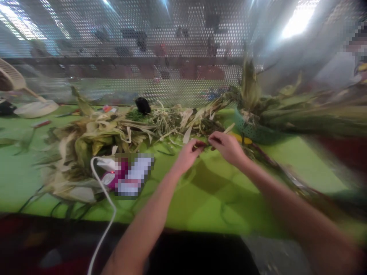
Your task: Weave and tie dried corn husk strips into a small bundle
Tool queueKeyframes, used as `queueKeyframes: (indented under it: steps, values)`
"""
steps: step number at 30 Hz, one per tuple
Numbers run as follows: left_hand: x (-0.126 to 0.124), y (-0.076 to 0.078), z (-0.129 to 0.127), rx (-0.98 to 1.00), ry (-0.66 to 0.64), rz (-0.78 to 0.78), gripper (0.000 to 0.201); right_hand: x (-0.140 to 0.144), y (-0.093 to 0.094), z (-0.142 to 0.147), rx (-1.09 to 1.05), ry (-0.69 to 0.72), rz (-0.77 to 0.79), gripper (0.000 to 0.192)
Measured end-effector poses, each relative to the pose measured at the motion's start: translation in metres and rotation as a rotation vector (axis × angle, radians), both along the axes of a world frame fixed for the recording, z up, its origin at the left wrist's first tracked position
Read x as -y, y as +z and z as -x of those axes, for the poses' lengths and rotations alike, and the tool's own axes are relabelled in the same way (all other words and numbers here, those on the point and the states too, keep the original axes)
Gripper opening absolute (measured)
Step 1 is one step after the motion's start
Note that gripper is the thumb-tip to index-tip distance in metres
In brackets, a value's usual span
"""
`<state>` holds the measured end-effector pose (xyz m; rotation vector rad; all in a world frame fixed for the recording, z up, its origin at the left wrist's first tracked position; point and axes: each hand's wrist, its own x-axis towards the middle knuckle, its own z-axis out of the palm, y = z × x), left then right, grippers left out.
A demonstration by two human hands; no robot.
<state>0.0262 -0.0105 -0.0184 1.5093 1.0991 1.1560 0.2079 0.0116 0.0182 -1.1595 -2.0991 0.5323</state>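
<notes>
My left hand point(189, 153) and my right hand point(226, 146) are raised close together over the middle of the green table point(206, 214). The thumb and fingers of each are pinched. Between the fingertips there seems to be something small, dark and thin, too blurred to name. Just behind the hands lies a long heap of dry corn husks point(120, 131), mixed with stringy green and pale fibres point(166, 120). A yellow object point(242, 138) shows beside my right hand, partly hidden.
Left of my left arm, a pixelated flat object point(134, 177) lies by a magenta-and-white device point(111, 179) with a white cable point(110, 194). A green perforated basket point(255, 131) with long leaves stands right. A perforated metal screen point(160, 76) rises behind; a black object point(142, 105) sits among husks.
</notes>
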Motion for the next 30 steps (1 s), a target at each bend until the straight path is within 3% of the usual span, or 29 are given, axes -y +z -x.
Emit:
queueKeyframes:
  steps: [5, 11, 19, 30]
  values:
    - [-0.002, -0.004, 0.004, 0.037, -0.114, 0.033, 0.019, 0.000, 0.000, 0.002, 0.133, -0.019, 0.023, 0.013]
    - [0.002, 0.000, 0.004, -0.194, -0.236, -0.031, 0.026, -0.003, 0.001, 0.001, 0.232, 0.010, 0.120, 0.015]
    - [0.005, 0.003, -0.001, -0.573, -0.130, -0.361, 0.022, -0.007, -0.004, -0.002, 0.159, 0.056, 0.255, 0.014]
    - [0.007, 0.003, -0.001, -0.562, -0.187, -0.296, 0.039, -0.010, -0.006, -0.004, 0.165, 0.122, 0.334, 0.014]
